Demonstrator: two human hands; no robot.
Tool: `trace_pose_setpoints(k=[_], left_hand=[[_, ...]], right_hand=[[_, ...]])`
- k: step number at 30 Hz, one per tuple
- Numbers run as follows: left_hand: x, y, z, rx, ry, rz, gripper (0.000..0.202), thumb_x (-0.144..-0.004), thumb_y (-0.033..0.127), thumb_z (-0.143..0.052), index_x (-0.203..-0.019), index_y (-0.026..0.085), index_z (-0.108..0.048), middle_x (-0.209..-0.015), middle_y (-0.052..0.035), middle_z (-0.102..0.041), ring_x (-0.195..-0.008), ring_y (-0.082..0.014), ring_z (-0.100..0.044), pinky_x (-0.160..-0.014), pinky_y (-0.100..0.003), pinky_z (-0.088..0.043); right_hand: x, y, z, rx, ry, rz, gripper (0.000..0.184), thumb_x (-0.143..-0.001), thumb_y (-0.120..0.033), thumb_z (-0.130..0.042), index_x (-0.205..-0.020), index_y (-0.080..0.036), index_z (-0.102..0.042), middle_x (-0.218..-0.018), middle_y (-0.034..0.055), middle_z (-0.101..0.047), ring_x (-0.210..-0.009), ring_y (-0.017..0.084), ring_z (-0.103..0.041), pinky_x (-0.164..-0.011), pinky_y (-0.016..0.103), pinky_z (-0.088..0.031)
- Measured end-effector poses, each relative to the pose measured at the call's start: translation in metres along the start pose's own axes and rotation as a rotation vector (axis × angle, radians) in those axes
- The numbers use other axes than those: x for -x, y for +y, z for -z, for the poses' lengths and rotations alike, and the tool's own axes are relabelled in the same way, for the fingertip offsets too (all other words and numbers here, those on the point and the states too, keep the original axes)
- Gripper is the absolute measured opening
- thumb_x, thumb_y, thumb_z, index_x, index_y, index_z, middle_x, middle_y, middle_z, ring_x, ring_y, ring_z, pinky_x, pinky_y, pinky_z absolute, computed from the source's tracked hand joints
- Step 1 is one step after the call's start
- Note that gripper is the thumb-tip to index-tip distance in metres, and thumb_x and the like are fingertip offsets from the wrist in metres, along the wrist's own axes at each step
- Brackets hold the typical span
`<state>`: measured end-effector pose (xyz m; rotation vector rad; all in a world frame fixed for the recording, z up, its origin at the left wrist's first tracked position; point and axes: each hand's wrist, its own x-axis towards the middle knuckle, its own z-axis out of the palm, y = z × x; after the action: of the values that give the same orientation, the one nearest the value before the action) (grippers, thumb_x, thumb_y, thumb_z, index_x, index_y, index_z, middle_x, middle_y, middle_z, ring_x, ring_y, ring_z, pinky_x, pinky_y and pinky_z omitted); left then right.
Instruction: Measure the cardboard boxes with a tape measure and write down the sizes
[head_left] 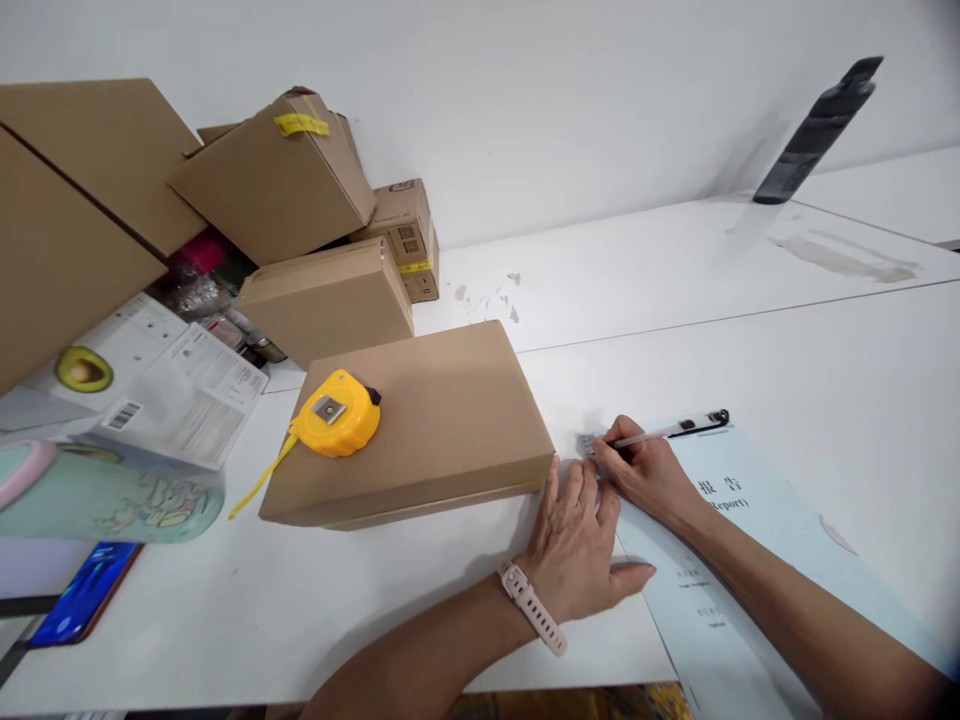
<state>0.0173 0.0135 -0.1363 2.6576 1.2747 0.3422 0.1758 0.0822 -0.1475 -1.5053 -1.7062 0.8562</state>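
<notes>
My right hand (646,468) is closed around a pen (675,428) with a clear barrel and black cap end. Its tip meets a small grey piece with markings (587,443), perhaps paper, on the white table. My left hand (574,535) lies flat with fingers spread, its fingertips by that piece and close to the corner of a brown cardboard box (442,400). On this box sits a yellow tape measure (340,415), a short length of its tape (262,478) hanging out over the edge. A light blue report sheet (757,540) lies under my right forearm.
More cardboard boxes (270,185) are stacked at the back left. A white carton with an avocado picture (195,385), a mint green cup (150,505) and a phone (84,592) are at the left. A dark bottle (814,135) stands at the back right.
</notes>
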Motion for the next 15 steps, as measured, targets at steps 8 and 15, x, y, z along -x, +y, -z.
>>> trace_pose_setpoints(k=[8, 15], left_hand=[[0.0005, -0.0020, -0.0001, 0.068, -0.024, 0.021, 0.080, -0.090, 0.066, -0.051, -0.143, 0.005, -0.043, -0.154, -0.0243, -0.040, -0.146, -0.0373, -0.033, -0.124, -0.055, -0.017], [-0.0002, 0.0001, 0.0021, 0.053, -0.030, 0.024, 0.078, -0.091, 0.064, -0.052, -0.141, 0.005, -0.044, -0.153, -0.0245, -0.043, -0.145, -0.0380, -0.035, -0.124, -0.057, -0.015]], right_hand=[[0.0009, -0.0021, 0.0008, -0.029, 0.047, -0.021, 0.025, -0.089, -0.041, -0.056, -0.073, -0.024, -0.046, -0.053, -0.0053, -0.048, -0.048, 0.012, -0.042, -0.047, 0.027, -0.035], [0.0014, -0.0029, 0.0006, -0.059, 0.035, -0.036, 0.026, -0.089, -0.044, -0.058, -0.075, -0.024, -0.047, -0.052, -0.0058, -0.048, -0.046, 0.012, -0.041, -0.045, 0.026, -0.032]])
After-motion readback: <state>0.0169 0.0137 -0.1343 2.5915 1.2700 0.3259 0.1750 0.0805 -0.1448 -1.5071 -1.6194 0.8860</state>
